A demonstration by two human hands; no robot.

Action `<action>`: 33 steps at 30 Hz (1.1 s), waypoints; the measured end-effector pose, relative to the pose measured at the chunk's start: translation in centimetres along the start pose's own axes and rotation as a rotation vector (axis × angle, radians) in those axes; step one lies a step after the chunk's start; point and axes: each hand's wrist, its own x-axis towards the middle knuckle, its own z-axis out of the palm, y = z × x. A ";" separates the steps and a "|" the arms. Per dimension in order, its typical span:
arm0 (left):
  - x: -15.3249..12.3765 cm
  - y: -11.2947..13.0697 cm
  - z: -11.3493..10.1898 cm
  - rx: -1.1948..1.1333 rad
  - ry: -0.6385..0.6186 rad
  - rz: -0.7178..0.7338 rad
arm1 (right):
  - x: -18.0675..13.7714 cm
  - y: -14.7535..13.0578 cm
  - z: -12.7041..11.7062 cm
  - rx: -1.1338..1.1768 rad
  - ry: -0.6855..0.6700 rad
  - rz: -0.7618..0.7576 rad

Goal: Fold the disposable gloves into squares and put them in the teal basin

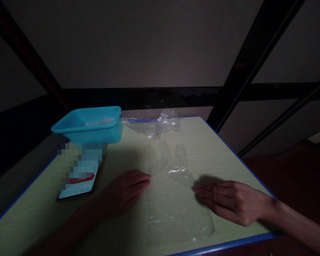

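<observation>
A clear disposable plastic glove [180, 209] lies flat on the table, its fingers pointing away from me and its cuff toward the near edge. Part of it is folded over near the base of the fingers. My left hand [129, 188] is closed, its fingertips pinching the glove's left edge. On the opposite side, my right hand [230, 201] has its fingers pressed together at the glove's right edge, the thumb mostly hidden beneath.
A turquoise plastic basket [96, 135] with something pale inside stands at the back left. In front of it lies a phone [81, 185] with a lit, partly blurred screen. Crumpled clear plastic [166, 124] rests at the back of the blue-edged table [216, 153], near the wall.
</observation>
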 end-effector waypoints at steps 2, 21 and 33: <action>0.0 0.0 0.0 0.005 0.001 0.003 | 0.0 -0.1 -0.4 -0.032 -0.020 -0.031; 0.3 0.2 0.0 0.026 0.032 0.029 | 0.3 -0.4 -0.2 -0.004 -0.015 -0.039; 0.4 0.1 -0.1 0.023 0.028 0.029 | 0.6 -0.8 -1.0 -0.059 -0.088 -0.195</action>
